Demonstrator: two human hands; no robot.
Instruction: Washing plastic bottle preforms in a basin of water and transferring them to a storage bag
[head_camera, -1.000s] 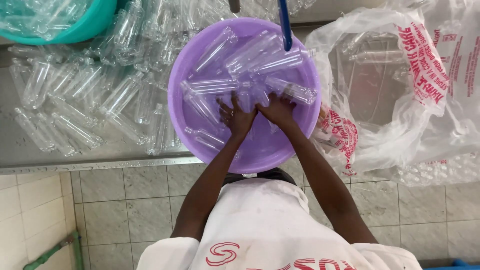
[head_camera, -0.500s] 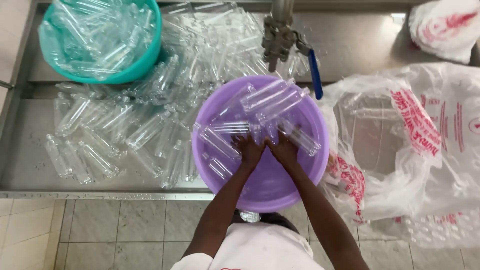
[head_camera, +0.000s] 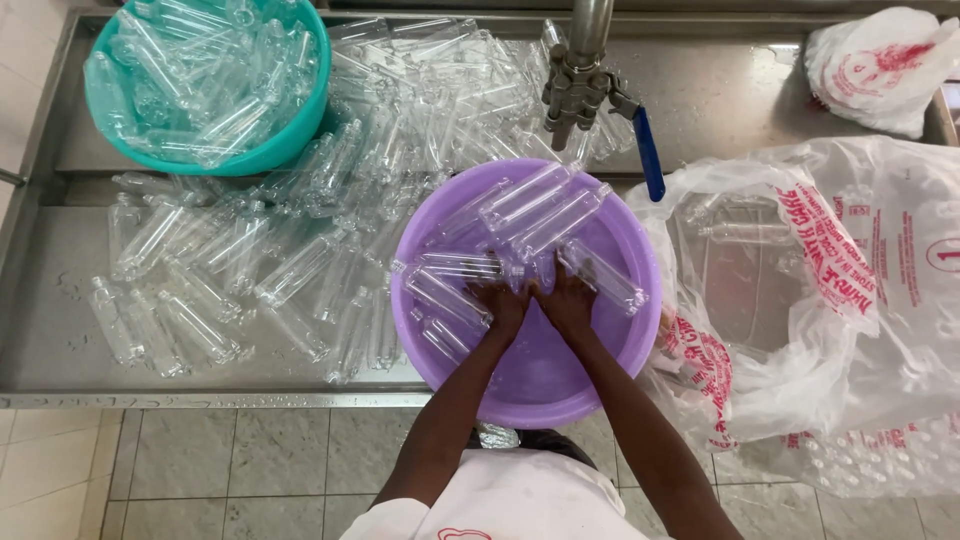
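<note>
Both hands | left hand (head_camera: 497, 300), right hand (head_camera: 565, 298) | grips unclear among clear bottles (head_camera: 530, 215)

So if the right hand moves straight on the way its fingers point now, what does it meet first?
The right hand points away from the person, across the round purple plastic basin. It would probably first meet the clear plastic bottles lying just ahead in the basin; depth is unclear.

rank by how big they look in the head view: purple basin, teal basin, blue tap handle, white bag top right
1. purple basin, largest, though it sits nearer the camera.
2. teal basin, partly cut off by the frame edge, so its place is unsure.
3. white bag, also cut off.
4. blue tap handle, clearly smallest.
</note>
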